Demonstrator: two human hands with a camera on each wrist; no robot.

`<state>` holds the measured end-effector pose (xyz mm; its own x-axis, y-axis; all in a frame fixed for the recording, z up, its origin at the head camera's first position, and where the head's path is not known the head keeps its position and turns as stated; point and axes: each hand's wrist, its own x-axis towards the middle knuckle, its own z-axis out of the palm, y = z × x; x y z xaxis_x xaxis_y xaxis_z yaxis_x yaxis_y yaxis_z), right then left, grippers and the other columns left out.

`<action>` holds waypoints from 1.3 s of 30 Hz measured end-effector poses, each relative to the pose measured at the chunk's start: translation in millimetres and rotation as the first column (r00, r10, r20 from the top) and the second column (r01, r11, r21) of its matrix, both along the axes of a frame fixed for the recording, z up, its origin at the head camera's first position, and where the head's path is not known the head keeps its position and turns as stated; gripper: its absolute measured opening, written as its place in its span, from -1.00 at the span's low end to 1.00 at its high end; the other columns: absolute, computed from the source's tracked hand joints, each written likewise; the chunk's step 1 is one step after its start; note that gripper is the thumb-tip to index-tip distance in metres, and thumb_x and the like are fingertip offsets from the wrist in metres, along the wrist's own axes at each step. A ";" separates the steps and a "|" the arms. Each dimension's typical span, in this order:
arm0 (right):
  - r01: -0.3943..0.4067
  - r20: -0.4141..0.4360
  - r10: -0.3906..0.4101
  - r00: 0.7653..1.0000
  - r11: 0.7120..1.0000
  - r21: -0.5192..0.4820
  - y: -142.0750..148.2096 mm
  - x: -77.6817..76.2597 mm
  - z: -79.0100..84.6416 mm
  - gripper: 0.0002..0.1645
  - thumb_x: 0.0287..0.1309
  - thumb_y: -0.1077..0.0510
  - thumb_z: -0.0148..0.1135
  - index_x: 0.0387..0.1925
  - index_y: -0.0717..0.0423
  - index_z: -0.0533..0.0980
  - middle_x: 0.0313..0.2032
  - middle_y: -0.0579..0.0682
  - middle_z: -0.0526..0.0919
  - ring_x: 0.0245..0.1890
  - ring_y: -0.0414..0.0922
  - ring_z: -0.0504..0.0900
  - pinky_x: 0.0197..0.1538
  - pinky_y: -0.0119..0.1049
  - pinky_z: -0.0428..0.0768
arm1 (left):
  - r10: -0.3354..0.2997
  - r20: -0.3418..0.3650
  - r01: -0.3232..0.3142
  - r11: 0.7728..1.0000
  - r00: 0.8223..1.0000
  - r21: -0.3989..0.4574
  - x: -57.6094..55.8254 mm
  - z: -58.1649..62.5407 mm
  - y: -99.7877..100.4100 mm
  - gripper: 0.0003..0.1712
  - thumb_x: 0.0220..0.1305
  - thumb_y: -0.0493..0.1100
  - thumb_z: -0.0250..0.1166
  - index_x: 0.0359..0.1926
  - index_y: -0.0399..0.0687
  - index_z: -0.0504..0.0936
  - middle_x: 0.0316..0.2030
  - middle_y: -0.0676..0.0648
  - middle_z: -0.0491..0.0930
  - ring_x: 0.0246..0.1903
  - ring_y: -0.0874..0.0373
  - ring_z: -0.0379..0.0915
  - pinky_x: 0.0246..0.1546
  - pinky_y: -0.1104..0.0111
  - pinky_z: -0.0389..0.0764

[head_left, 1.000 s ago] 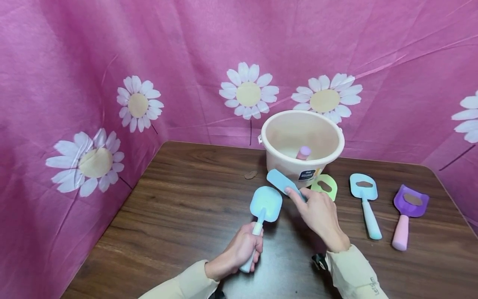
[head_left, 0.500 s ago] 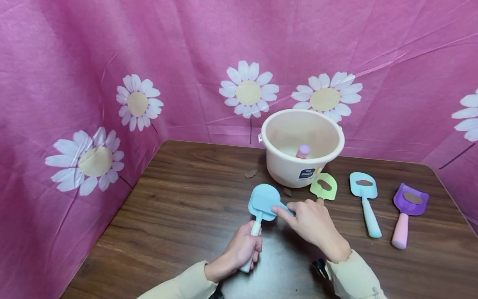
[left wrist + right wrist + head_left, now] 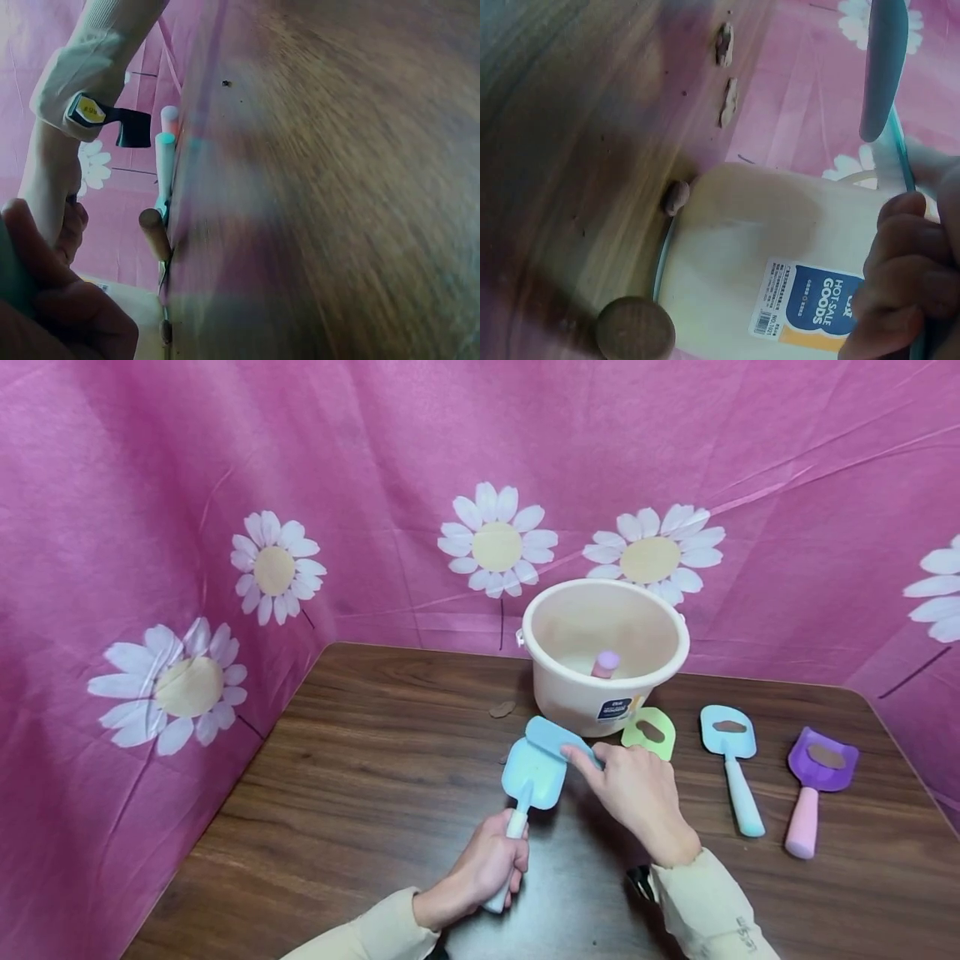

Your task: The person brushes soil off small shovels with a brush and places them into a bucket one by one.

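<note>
In the head view my left hand [image 3: 491, 864] grips the pale handle of a light blue toy shovel [image 3: 532, 777], its blade raised over the table. My right hand [image 3: 637, 797] holds a blue flat-bladed tool [image 3: 551, 737], thumb along it; its exact kind is unclear. That blade overlaps the shovel's upper right edge; whether they touch cannot be told. Beyond stands a cream bucket [image 3: 570, 685] with a purple-tipped handle [image 3: 605, 663] inside. In the right wrist view the curled right fingers [image 3: 904, 277] are near the bucket's label, and brown lumps [image 3: 725, 45] lie on the table.
A green shovel [image 3: 633, 732] lies beside the bucket, partly behind my right hand. Farther right are another light blue shovel [image 3: 742, 793] and a purple one [image 3: 802, 818] with a pink handle. A brown flat piece [image 3: 502, 710] lies left of the bucket. Pink daisy cloth [image 3: 375, 460] hangs behind.
The right hand's blue tool came left over the shovel blade, then drew back up and right to its upper edge. My left hand and the shovel barely moved.
</note>
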<state>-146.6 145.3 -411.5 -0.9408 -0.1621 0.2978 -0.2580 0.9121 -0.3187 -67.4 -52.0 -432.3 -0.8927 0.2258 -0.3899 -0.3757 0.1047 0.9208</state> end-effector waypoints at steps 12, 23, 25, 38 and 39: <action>-0.240 0.031 0.240 0.970 0.971 -0.010 -1.3 9.9 3.4 -0.36 0.18 -0.34 0.13 -0.81 -0.17 0.16 -0.79 -0.29 0.02 -0.75 -0.28 0.14 -0.56 -0.33 0.17 | 0.005 0.048 -0.009 0.996 0.999 0.086 -5.6 -4.5 2.4 -0.69 -0.19 -0.39 0.03 -0.28 -0.28 0.32 -0.82 0.01 0.31 -0.89 0.23 0.21 -0.92 0.43 0.32; -0.248 0.018 0.247 0.969 0.968 0.039 -3.8 12.1 -0.9 -0.33 0.15 -0.35 0.16 -0.85 -0.17 0.14 -0.81 -0.28 0.02 -0.77 -0.28 0.11 -0.50 -0.27 0.17 | -0.045 -0.148 0.031 0.995 0.988 -0.098 -2.4 -5.6 3.3 -0.67 -0.23 -0.41 0.03 -0.28 -0.30 0.38 -0.79 0.03 0.32 -0.83 0.22 0.31 -0.74 0.45 0.35; -0.242 0.004 0.242 0.970 0.970 0.033 -2.3 9.5 -1.5 -0.34 0.15 -0.33 0.17 -0.84 -0.17 0.15 -0.80 -0.28 0.01 -0.77 -0.28 0.11 -0.58 -0.32 0.13 | -0.041 -0.148 0.026 0.994 0.988 -0.104 -1.8 -6.4 3.5 -0.67 -0.24 -0.41 0.03 -0.28 -0.29 0.39 -0.78 0.02 0.32 -0.84 0.21 0.30 -0.76 0.44 0.35; -0.069 -0.021 0.068 0.997 0.997 -0.032 -0.6 -4.1 -8.5 -0.29 0.16 -0.38 0.12 -0.81 -0.08 0.13 -0.77 -0.20 0.00 -0.78 -0.16 0.14 -0.72 -0.31 0.07 | -0.065 -0.161 0.044 0.990 0.985 -0.134 -0.8 -5.0 3.4 -0.66 -0.22 -0.40 0.04 -0.27 -0.32 0.40 -0.77 0.03 0.34 -0.83 0.23 0.31 -0.76 0.43 0.35; -0.064 -0.032 0.063 0.997 0.997 -0.037 -0.7 -4.9 -8.3 -0.30 0.17 -0.37 0.13 -0.80 -0.07 0.14 -0.77 -0.20 0.00 -0.78 -0.16 0.14 -0.72 -0.31 0.07 | -0.068 -0.165 0.046 0.990 0.984 -0.134 -1.5 -4.5 3.1 -0.65 -0.22 -0.40 0.04 -0.26 -0.33 0.40 -0.77 0.03 0.34 -0.83 0.23 0.31 -0.75 0.44 0.36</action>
<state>-151.5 144.5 -419.8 -0.9193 -0.2095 0.3332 -0.3254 0.8808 -0.3440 -68.8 -48.9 -436.8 -0.9353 0.2361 -0.2638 -0.2057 0.2438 0.9478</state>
